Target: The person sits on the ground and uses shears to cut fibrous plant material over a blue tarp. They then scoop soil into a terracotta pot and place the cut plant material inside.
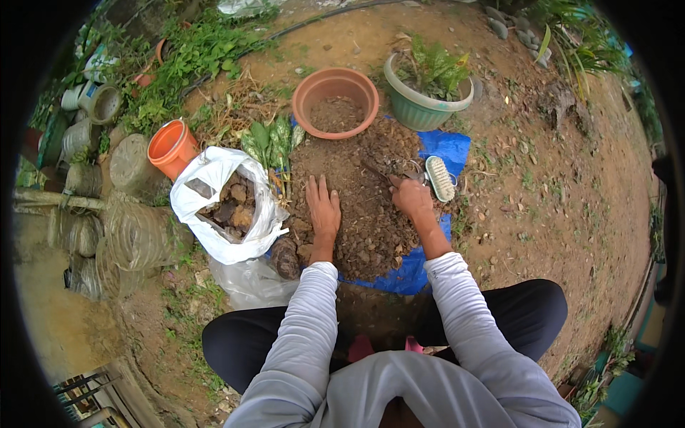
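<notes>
My left hand (323, 208) lies flat on a heap of dark soil (353, 214), its fingers stretched out. My right hand (412, 197) is closed around a small hand tool with a dark, narrow blade (374, 170); the blade points to the far left over the soil, and its exact kind is unclear. Beneath the heap is a blue tarp (410, 274). A scrub brush (440, 178) with pale bristles facing up lies just right of my right hand. Beyond the heap stands a terracotta-coloured pot (335, 105) with some soil inside.
A white sack (203, 232) of brown clods and an orange bucket (172, 148) stand at left. Cut leafy stems (271, 146) lie between sack and heap. A green pot (427, 110) with a plant is at the far right of the heap. Clear plastic (250, 285) lies near my left knee.
</notes>
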`<control>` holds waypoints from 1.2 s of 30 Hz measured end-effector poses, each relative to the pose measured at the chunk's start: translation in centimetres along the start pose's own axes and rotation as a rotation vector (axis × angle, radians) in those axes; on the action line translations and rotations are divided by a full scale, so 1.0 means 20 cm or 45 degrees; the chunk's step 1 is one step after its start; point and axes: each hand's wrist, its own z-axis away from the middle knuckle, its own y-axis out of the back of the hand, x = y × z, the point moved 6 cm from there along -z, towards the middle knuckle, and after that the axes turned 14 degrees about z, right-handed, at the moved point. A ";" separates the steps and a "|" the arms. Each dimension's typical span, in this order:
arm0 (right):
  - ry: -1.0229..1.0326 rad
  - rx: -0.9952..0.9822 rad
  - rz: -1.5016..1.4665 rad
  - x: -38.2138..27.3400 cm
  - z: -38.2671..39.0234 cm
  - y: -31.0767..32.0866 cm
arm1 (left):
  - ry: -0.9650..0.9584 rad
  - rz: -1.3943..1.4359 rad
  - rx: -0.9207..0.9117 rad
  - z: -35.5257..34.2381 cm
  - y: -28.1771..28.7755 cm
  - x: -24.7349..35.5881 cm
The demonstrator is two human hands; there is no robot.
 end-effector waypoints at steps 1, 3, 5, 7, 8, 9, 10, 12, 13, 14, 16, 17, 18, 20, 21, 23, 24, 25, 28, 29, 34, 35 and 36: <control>0.003 -0.001 -0.033 -0.02 -0.02 -0.06 | 0.015 -0.028 -0.010 0.00 -0.02 -0.02; -0.003 0.007 -0.095 -0.06 -0.04 -0.16 | 0.032 -0.072 -0.034 0.00 -0.06 -0.02; -0.011 -0.021 -0.215 -0.10 -0.04 -0.27 | 0.093 -0.055 -0.003 -0.04 -0.09 -0.01; 0.006 -0.064 -0.279 -0.16 -0.01 -0.32 | 0.136 -0.034 -0.008 -0.06 -0.11 0.00; 0.020 -0.117 -0.341 -0.18 0.00 -0.33 | 0.151 -0.019 -0.035 -0.05 -0.13 0.00; 0.056 -0.129 -0.400 -0.21 0.01 -0.34 | 0.166 -0.004 -0.064 -0.05 -0.14 0.00; 0.076 -0.135 -0.458 -0.21 0.01 -0.36 | 0.251 0.120 -0.081 -0.04 -0.16 0.02; 0.093 -0.153 -0.604 -0.19 0.02 -0.41 | 0.421 0.370 -0.121 0.01 -0.21 0.07; 0.107 -0.167 -0.689 -0.20 0.04 -0.41 | 0.512 0.493 -0.126 0.02 -0.22 0.06; 0.120 -0.181 -0.774 -0.20 0.05 -0.41 | 0.448 0.590 -0.033 0.01 -0.20 0.06; 0.068 -0.347 -0.921 -0.22 0.12 -0.39 | 0.462 0.750 0.155 0.03 -0.17 0.04; 0.057 -0.384 -0.951 -0.24 0.15 -0.35 | 0.463 0.829 0.248 0.03 -0.16 0.05; 0.047 -0.424 -0.979 -0.25 0.17 -0.30 | 0.479 0.875 0.315 0.03 -0.14 0.05; 0.081 -0.383 -0.947 -0.26 0.18 -0.20 | 0.503 0.971 0.436 0.00 -0.11 0.11; 0.109 -0.351 -0.929 -0.26 0.19 -0.15 | 0.493 1.030 0.507 -0.03 -0.09 0.14; 0.213 -0.228 -0.882 -0.25 0.17 0.03 | 0.467 1.153 0.640 -0.12 -0.04 0.26; 0.234 -0.174 -0.828 -0.25 0.17 0.13 | 0.441 1.271 0.669 -0.17 -0.02 0.32; 0.256 -0.116 -0.776 -0.25 0.17 0.26 | 0.408 1.388 0.696 -0.22 0.03 0.40; 0.321 0.072 -0.693 -0.32 0.15 0.53 | 0.183 1.424 0.835 -0.42 0.18 0.53; 0.338 0.139 -0.673 -0.34 0.13 0.60 | 0.090 1.385 0.884 -0.50 0.23 0.56; 0.181 0.349 -0.429 -0.37 -0.04 0.77 | 0.470 1.325 0.736 -0.78 0.24 0.74; 0.154 0.395 -0.379 -0.39 -0.07 0.78 | 0.619 1.220 0.705 -0.79 0.26 0.75; 0.161 0.490 -0.337 -0.39 -0.09 0.78 | 0.687 1.440 0.674 -0.84 0.24 0.73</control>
